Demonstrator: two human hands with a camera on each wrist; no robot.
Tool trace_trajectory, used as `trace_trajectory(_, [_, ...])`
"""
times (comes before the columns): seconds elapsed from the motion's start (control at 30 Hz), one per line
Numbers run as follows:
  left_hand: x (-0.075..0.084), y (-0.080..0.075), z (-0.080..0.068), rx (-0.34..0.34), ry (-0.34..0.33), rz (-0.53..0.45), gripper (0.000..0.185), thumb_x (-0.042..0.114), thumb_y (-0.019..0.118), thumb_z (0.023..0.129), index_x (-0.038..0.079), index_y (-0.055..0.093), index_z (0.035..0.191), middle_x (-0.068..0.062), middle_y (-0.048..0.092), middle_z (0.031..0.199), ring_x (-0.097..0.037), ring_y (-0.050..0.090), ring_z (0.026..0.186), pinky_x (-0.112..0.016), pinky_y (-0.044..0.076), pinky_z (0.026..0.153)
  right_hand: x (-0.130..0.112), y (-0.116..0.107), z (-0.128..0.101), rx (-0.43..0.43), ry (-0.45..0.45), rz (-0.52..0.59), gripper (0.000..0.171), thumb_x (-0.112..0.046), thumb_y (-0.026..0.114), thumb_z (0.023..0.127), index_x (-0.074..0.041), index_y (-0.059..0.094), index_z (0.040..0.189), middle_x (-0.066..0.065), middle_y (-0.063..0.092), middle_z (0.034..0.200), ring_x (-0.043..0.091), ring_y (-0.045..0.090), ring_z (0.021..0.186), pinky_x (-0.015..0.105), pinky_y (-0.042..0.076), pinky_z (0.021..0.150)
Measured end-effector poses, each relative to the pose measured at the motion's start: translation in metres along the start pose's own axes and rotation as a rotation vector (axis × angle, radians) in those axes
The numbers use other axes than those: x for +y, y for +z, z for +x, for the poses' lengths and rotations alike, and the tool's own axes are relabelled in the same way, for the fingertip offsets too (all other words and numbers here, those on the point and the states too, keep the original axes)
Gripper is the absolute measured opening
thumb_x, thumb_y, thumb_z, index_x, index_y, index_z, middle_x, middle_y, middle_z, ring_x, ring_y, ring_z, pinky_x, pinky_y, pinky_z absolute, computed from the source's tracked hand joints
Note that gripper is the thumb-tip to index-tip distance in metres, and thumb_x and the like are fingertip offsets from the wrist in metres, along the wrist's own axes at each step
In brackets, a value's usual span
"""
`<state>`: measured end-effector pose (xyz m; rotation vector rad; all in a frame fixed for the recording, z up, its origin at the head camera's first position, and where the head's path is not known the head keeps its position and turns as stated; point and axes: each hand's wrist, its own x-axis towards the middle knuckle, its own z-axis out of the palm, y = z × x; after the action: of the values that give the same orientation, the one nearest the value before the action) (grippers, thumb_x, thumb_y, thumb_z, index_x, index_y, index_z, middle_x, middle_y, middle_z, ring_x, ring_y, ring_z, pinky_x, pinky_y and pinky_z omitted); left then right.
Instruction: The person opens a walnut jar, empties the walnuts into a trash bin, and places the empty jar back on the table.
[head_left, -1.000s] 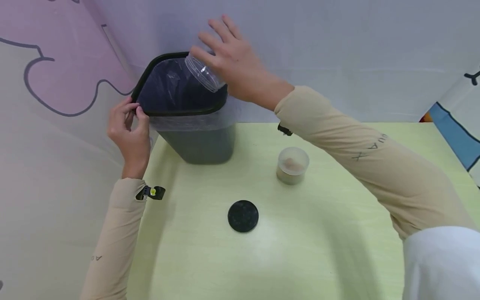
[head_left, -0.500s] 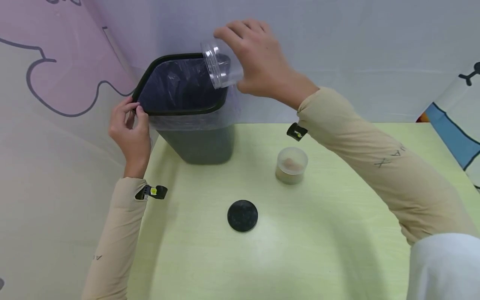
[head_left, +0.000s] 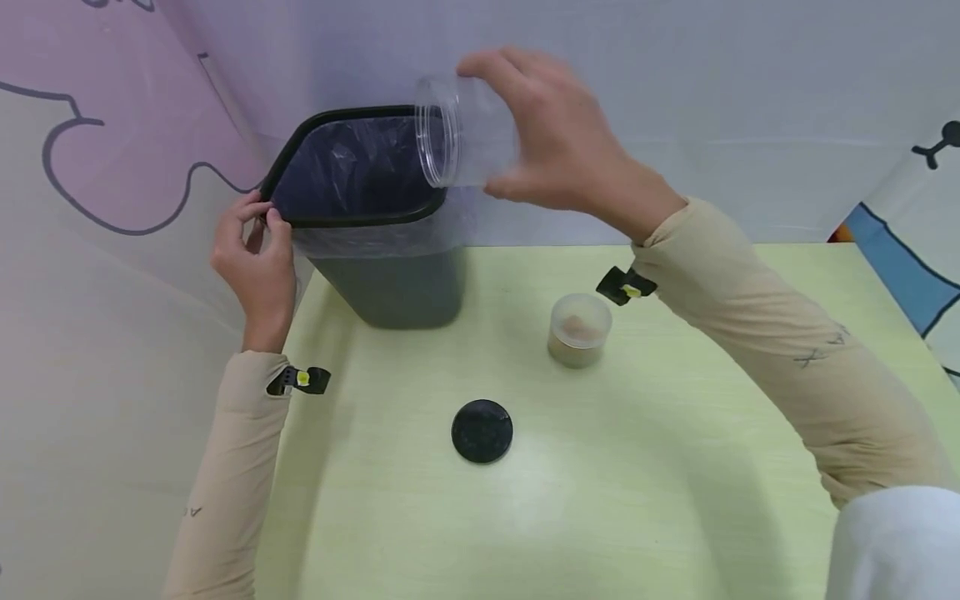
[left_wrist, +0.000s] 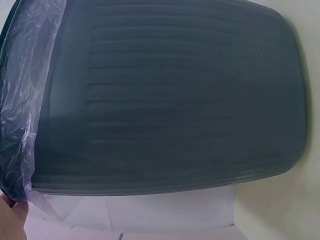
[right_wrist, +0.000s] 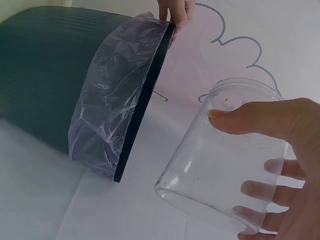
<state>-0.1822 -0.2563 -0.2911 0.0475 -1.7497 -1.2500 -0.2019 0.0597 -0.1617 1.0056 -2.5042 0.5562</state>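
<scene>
A dark trash bin with a clear plastic liner folded over its rim stands at the back left of the table. My left hand pinches the bin's rim at its left corner, thumb and fingers on the edge. In my right hand is a clear plastic jar, gripped round its side and tipped sideways. Its mouth points left, over the right side of the bin. Only a few specks show on the jar's wall in the right wrist view.
A small translucent tub with brownish contents stands on the light green table, right of the bin. A round black lid lies nearer the front. Behind hangs a printed cloth backdrop.
My right hand has drawn the jar to the right and turned it from mouth-down to nearly level. The left hand keeps its hold on the bin's rim.
</scene>
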Motion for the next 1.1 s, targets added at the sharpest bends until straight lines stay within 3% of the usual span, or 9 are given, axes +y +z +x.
trace_trajectory(0.17, [-0.021,-0.001,0.006,-0.009,-0.006,0.003,0.017,0.012,0.06,0.088,-0.001,0.069,0.096,-0.008,0.064,0.114,-0.014,0.057,0.11,-0.027,0.047,0.092,0.001,-0.004,-0.01,0.009,0.023,0.071,0.085,-0.018,0.084,0.064,-0.015,0.044,0.139,-0.005,0.046,0.139,0.012,0.036,0.13,0.029,0.027,0.107])
trace_trajectory(0.33, [-0.026,-0.002,0.008,-0.01,-0.011,-0.001,0.017,0.015,0.063,0.089,0.001,0.07,0.097,-0.007,0.064,0.116,-0.014,0.057,0.111,-0.026,0.047,0.093,0.003,-0.005,-0.021,0.037,0.0,0.139,0.085,-0.019,0.087,0.061,-0.011,0.047,0.135,-0.002,0.049,0.134,0.012,0.04,0.125,0.026,0.029,0.105])
trace_trajectory(0.73, [0.007,-0.003,0.001,0.031,-0.019,-0.022,0.016,0.008,0.059,0.088,-0.005,0.067,0.092,-0.012,0.064,0.113,-0.017,0.057,0.109,-0.027,0.047,0.093,0.003,0.0,-0.053,0.1,-0.055,0.226,0.082,-0.018,0.088,0.06,-0.004,0.049,0.132,0.004,0.052,0.13,0.015,0.044,0.121,0.03,0.034,0.102])
trace_trajectory(0.93, [0.01,-0.004,0.001,0.08,-0.03,-0.068,0.01,0.004,0.057,0.087,0.0,0.065,0.085,-0.015,0.062,0.111,-0.02,0.056,0.108,-0.028,0.047,0.092,0.002,0.007,-0.061,0.111,-0.077,0.27,0.083,-0.02,0.089,0.06,-0.002,0.049,0.131,0.006,0.053,0.129,0.019,0.046,0.12,0.032,0.035,0.102])
trace_trajectory(1.1, [0.011,-0.005,0.001,0.071,-0.025,-0.069,0.01,0.004,0.057,0.087,-0.002,0.066,0.086,-0.016,0.062,0.111,-0.021,0.056,0.109,-0.028,0.047,0.093,0.003,0.012,-0.069,0.132,-0.069,0.303,0.083,-0.019,0.09,0.058,-0.002,0.05,0.129,0.006,0.055,0.127,0.02,0.049,0.117,0.034,0.036,0.1])
